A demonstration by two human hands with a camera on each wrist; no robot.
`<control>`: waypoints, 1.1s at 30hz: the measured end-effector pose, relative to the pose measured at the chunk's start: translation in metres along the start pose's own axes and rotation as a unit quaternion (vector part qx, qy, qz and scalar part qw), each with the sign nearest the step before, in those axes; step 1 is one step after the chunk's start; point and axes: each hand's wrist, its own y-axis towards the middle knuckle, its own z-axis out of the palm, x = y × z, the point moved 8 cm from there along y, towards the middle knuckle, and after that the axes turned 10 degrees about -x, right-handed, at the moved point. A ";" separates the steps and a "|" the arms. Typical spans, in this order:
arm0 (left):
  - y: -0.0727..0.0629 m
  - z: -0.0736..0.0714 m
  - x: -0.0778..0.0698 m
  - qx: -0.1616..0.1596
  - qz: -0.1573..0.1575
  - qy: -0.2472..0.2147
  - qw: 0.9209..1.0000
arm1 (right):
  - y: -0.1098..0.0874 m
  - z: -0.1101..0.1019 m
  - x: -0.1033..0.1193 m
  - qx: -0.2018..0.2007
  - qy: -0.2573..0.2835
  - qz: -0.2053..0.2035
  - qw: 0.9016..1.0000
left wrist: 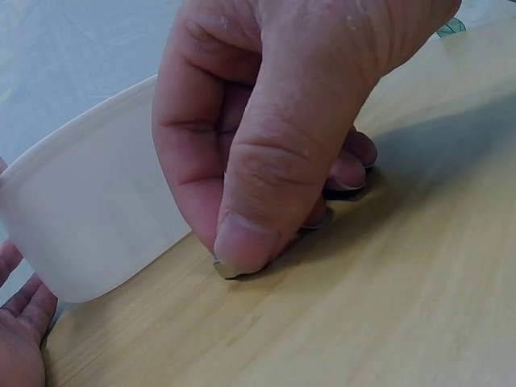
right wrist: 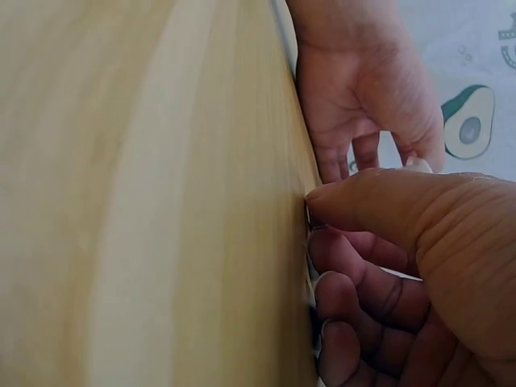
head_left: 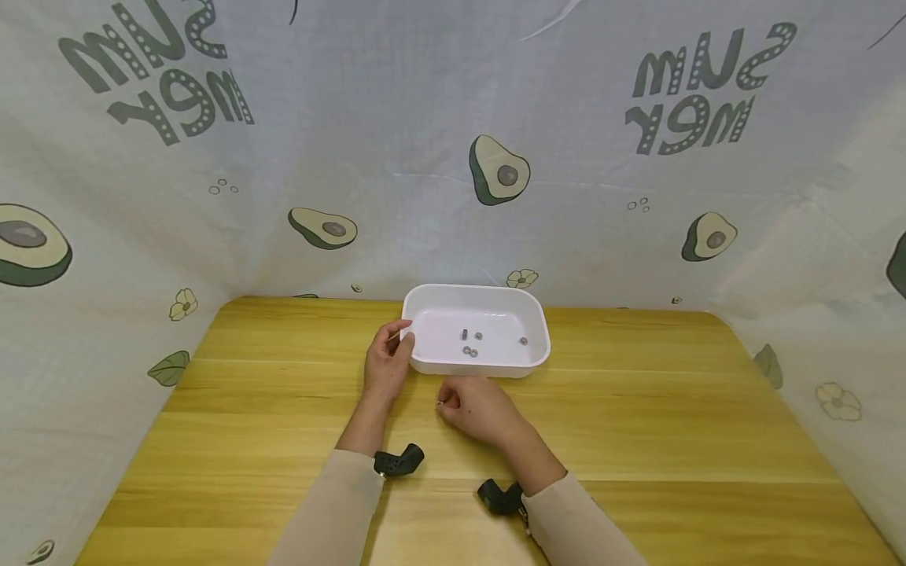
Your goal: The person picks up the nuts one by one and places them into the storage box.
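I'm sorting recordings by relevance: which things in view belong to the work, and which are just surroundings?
In the work:
white tray, held by the left grip
small metal nuts inside
small metal piece pinched in the right grip

Surroundings:
wooden table
avocado-print sheet
black wrist cameras

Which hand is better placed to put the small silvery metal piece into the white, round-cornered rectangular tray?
Probably the right hand: its thumb and finger pinch the small silvery metal piece just in front of the white, round-cornered rectangular tray. The left hand holds that tray's left end.
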 end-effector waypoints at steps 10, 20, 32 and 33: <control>0.001 -0.002 -0.002 -0.005 0.007 0.004 1.000 | 0.002 0.001 0.001 -0.018 -0.016 -0.011 1.000; 0.000 0.000 0.000 -0.004 0.012 0.004 1.000 | 0.000 0.003 0.000 -0.023 0.001 0.007 1.000; 0.003 -0.001 -0.001 -0.003 0.014 0.000 1.000 | 0.001 0.009 0.001 -0.030 0.047 0.033 0.998; 0.004 -0.003 0.000 -0.004 0.012 0.000 1.000 | 0.001 0.009 0.002 -0.028 0.049 0.037 0.998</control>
